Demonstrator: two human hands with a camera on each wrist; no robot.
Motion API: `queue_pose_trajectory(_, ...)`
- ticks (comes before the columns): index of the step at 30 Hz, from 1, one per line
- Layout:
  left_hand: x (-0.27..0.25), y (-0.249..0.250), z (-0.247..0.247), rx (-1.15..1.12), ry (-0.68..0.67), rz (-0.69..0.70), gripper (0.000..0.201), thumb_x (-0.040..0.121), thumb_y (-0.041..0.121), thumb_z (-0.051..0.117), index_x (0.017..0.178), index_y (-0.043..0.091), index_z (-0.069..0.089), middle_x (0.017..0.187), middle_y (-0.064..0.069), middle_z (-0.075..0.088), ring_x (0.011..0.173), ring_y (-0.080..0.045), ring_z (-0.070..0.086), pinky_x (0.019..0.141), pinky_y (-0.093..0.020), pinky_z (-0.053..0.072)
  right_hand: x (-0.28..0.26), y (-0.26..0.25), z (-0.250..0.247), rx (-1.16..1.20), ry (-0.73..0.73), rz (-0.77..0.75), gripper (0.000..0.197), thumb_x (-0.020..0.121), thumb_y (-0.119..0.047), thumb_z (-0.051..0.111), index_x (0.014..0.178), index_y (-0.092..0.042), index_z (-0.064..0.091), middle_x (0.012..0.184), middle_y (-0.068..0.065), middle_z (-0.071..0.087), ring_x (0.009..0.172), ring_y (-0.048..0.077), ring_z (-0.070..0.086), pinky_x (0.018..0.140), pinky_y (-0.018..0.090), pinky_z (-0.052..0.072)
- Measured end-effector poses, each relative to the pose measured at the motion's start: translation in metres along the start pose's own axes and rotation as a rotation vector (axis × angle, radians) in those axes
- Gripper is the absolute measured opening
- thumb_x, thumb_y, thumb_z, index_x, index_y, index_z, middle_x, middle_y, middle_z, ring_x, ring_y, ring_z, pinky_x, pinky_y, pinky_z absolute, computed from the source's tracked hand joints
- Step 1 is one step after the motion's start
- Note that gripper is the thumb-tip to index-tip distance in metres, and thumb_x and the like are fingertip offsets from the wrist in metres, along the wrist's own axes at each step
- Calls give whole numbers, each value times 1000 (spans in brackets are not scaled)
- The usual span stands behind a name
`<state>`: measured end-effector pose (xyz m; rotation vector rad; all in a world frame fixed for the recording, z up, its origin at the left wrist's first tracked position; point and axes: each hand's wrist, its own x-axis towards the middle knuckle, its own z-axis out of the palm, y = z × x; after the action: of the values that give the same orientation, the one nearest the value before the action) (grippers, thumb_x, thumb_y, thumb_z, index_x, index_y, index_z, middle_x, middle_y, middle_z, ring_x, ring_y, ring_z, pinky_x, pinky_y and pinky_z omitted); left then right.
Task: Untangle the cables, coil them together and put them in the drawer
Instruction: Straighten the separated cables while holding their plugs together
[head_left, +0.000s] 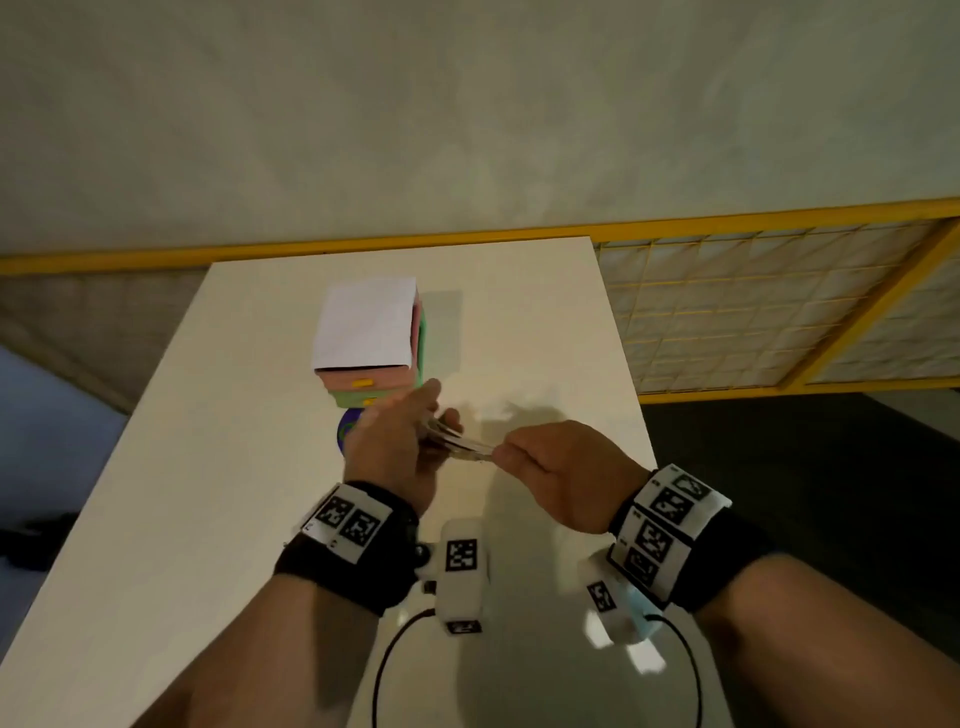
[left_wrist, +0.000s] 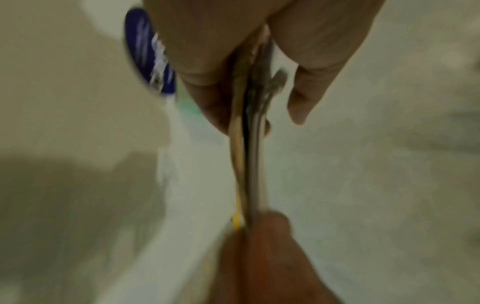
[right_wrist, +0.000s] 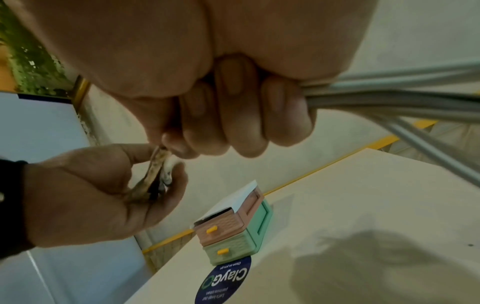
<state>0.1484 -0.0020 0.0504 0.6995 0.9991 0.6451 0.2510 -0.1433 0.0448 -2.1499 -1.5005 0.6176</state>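
Cables bundled, drawer unit yet to receive them

Left hand (head_left: 395, 447) and right hand (head_left: 558, 470) both grip the slim grey-and-tan cables (head_left: 460, 442) stretched between them above the white table (head_left: 545, 332); beyond the left hand, the pink-and-green miniature drawer unit (right_wrist: 235, 227) looks closed.

two hands (head_left: 395, 447) (head_left: 556, 467); two drawers (right_wrist: 221, 226) (right_wrist: 226, 252); one round sticker (right_wrist: 226, 281)

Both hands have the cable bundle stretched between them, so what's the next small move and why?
Probably free the right hand to pull a drawer open: the cables look bunched in the left hand, and both drawers of the small chest appear closed.
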Motion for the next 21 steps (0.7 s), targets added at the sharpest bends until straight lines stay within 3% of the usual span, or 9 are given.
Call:
queue_pose_trajectory(3,9,16,-32,503,64,510,39,77,19,80,109,14,59,97,1,65,72,-2,66,64,-26,56,12,-6,5,-122,-113,30,41,101,-45,32,75,-19,50,66,-4,49,68,20,51,68,35,42)
queue_pose_trajectory(5,-2,20,-33,872,-159,840,45,79,36,72,118,19,58,109,10,62,95,1,62,81,-18,51,18,-13,7,-171,-191,64,40,101,-46,31,84,-20,56,76,-3,58,76,22,56,73,36,45)
queue_pose_trajectory(6,-6,14,-29,951,-349,860,43,81,42,67,117,19,59,109,11,63,99,-2,61,85,-19,48,21,-17,7,-181,-223,75,39,100,-47,31,94,-22,61,86,-2,64,84,23,60,79,37,48)
queue_pose_trajectory(8,-12,-1,-17,992,-607,678,34,88,51,55,105,22,61,95,8,68,86,-6,66,80,-27,52,23,-24,4,-160,-252,71,35,99,-39,38,119,-22,62,110,1,66,101,25,61,90,37,49)
queue_pose_trajectory(9,-13,-8,-12,990,-645,587,34,93,55,48,96,23,60,81,7,68,72,-7,66,71,-31,52,24,-26,0,-127,-249,70,33,99,-30,42,119,-18,64,112,3,66,103,23,60,91,35,48)
queue_pose_trajectory(11,-10,-17,-11,1040,-652,518,47,99,61,33,80,24,55,58,4,61,51,-8,59,59,-31,47,25,-25,-11,-20,-246,100,26,95,-18,47,97,-15,73,95,-1,68,92,13,62,85,29,49)
queue_pose_trajectory(13,-8,-19,-13,1107,-676,489,51,98,63,21,79,28,54,54,-2,62,49,-7,59,59,-27,44,25,-23,-22,88,-230,104,24,90,-13,53,80,-20,73,76,-11,68,74,-2,62,73,23,48)
queue_pose_trajectory(16,-7,-18,-15,1182,-765,422,62,95,68,13,90,29,61,51,-1,60,48,-7,60,59,-25,45,21,-24,-29,165,-211,49,16,84,-11,64,83,-24,73,76,-12,72,76,-4,66,69,13,48)
queue_pose_trajectory(21,-14,-7,-12,1147,-770,151,87,80,75,6,81,9,63,51,-5,58,36,-10,47,46,-20,38,19,-26,-35,-81,-125,-20,21,92,-24,58,77,-21,73,73,-9,68,69,5,61,68,23,48)
